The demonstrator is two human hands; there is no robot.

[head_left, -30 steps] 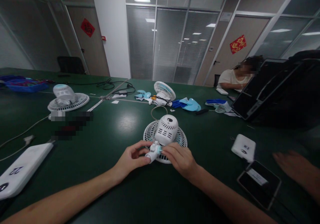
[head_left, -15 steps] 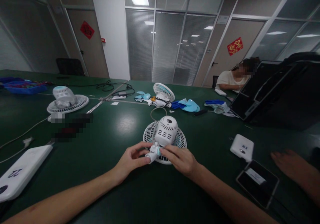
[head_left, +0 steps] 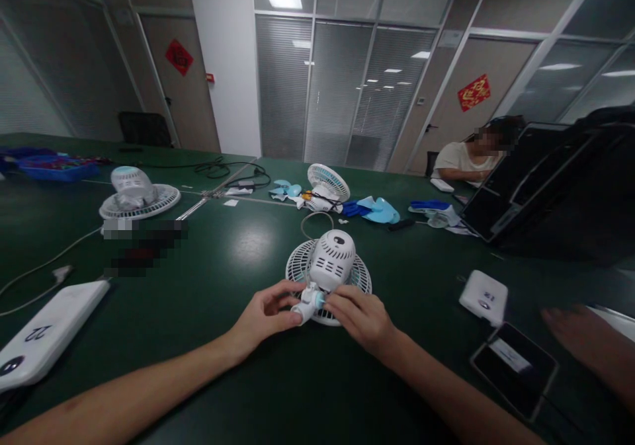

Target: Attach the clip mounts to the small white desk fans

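Observation:
A small white fan (head_left: 330,263) lies face down on the dark green table (head_left: 208,260), its grille flat and its motor housing pointing up. A short white neck piece with a light blue knob (head_left: 308,301) sticks out toward me. My left hand (head_left: 265,314) pinches the end of that neck piece with thumb and fingers. My right hand (head_left: 361,316) is closed on the blue knob at the neck's other side, fingers resting against the grille rim.
Another fan (head_left: 135,194) lies far left, a third fan (head_left: 325,190) with blue blades (head_left: 380,208) beyond. White power banks (head_left: 47,334) (head_left: 483,296) and a phone (head_left: 516,367) lie near. Another person's hand (head_left: 583,336) rests at right; a seated person (head_left: 469,154) is behind.
Hardly anything has moved. The view shifted slightly, and my fingers stay on the fan's neck piece and knob.

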